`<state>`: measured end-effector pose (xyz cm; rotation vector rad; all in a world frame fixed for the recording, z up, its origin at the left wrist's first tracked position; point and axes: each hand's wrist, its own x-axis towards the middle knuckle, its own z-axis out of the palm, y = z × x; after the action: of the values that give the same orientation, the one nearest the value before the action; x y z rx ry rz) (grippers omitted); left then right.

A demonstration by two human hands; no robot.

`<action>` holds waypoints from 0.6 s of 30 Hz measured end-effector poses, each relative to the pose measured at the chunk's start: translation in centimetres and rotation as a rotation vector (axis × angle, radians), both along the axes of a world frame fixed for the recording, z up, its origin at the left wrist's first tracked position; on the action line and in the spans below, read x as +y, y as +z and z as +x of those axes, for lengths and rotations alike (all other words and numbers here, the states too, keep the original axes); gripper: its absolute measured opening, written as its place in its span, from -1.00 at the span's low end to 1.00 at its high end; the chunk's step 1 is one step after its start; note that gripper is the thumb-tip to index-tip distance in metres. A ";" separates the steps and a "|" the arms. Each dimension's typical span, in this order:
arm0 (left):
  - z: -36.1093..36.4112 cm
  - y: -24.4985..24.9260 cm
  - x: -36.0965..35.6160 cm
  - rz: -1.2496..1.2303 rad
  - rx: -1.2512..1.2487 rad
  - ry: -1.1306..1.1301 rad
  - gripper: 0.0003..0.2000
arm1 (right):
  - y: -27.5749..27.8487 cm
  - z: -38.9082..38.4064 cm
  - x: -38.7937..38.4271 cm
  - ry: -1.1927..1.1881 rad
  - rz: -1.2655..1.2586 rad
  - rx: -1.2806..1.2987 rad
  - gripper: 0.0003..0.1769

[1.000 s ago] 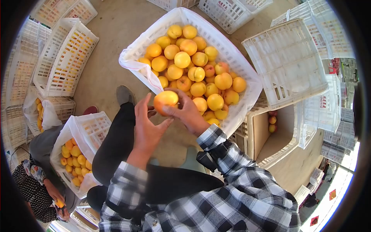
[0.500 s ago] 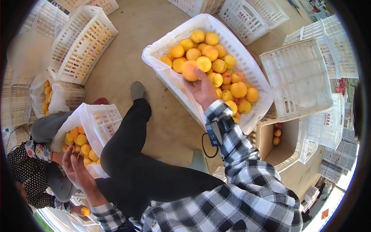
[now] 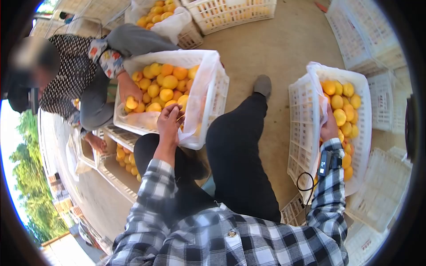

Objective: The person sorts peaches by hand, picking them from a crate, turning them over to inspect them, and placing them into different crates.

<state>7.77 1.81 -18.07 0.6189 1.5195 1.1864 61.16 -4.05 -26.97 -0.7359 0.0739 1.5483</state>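
My left hand is at the near rim of the left crate, which has a white liner and is full of round yellow-orange fruits like apricots or yellow peaches. Its thumb and fingers come together in a pinch; what they hold is too small to make out. On the right, my right hand lies along the inner side of another lined crate, against yellow-orange fruits. This hand shows edge-on, with its fingers largely hidden.
A co-worker sits at the left; that person's hand holds a fruit over the left crate. Below it stands a crate of fruit. More fruit crates stand at the back, and white crates line the right side.
The view has swung left. My right hand, which held a fruit over the right crate, is now down at the fruit there. My left hand has come to the left crate's rim, fingers drawn together.
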 end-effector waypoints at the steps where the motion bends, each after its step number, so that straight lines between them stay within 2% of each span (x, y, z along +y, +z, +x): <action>1: -0.2 -0.4 0.3 -0.034 -0.016 0.044 -0.78 | -0.2 0.2 0.0 -0.010 -0.051 0.017 -0.53; 5: -1.8 -3.0 3.2 -0.074 0.032 0.136 -0.77 | 1.1 -0.5 0.6 0.019 -0.302 -0.102 -0.46; 6: -2.6 -5.0 4.1 -0.045 0.291 0.005 -0.71 | 0.1 0.2 0.5 0.088 -0.326 -0.233 -0.43; 7: -3.2 -6.6 4.7 -0.018 0.546 -0.134 -0.65 | -0.4 0.6 0.2 0.091 -0.330 -0.239 -0.43; 8: -3.5 -7.5 5.0 -0.026 0.537 -0.133 -0.65 | -0.3 0.7 0.1 0.128 -0.433 -0.372 -0.42; 9: -3.6 -8.4 5.2 -0.015 0.774 -0.323 -0.56 | -0.1 0.9 -0.1 0.163 -0.535 -0.506 -0.41; 10: -3.6 -9.4 5.4 0.001 1.007 -0.517 -0.46 | -0.2 1.0 -0.5 0.163 -0.542 -0.517 -0.41; 11: -3.4 -9.8 5.7 -0.004 0.995 -0.518 -0.46 | 0.5 0.0 -0.9 0.163 -0.520 -0.588 -0.41; 13: -3.2 -9.5 6.2 -0.055 1.236 -0.726 -0.35 | 1.2 -0.7 -2.0 0.173 -0.503 -0.665 -0.40; 15: -2.8 -8.8 6.2 -0.078 1.271 -0.746 -0.32 | 1.8 -1.0 -3.9 0.138 -0.431 -0.855 -0.43; 16: -2.6 -8.4 6.0 -0.097 1.316 -0.770 -0.30 | 2.5 -1.2 -4.9 0.150 -0.435 -0.864 -0.43; 18: -2.5 -7.5 6.2 -0.128 1.289 -0.780 -0.30 | 4.6 -1.7 -6.0 0.098 -0.388 -1.187 -0.48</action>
<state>5.24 7.96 -25.60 1.8790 1.9800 -0.0403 59.49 -10.10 -22.37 -1.8779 -0.5612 0.9782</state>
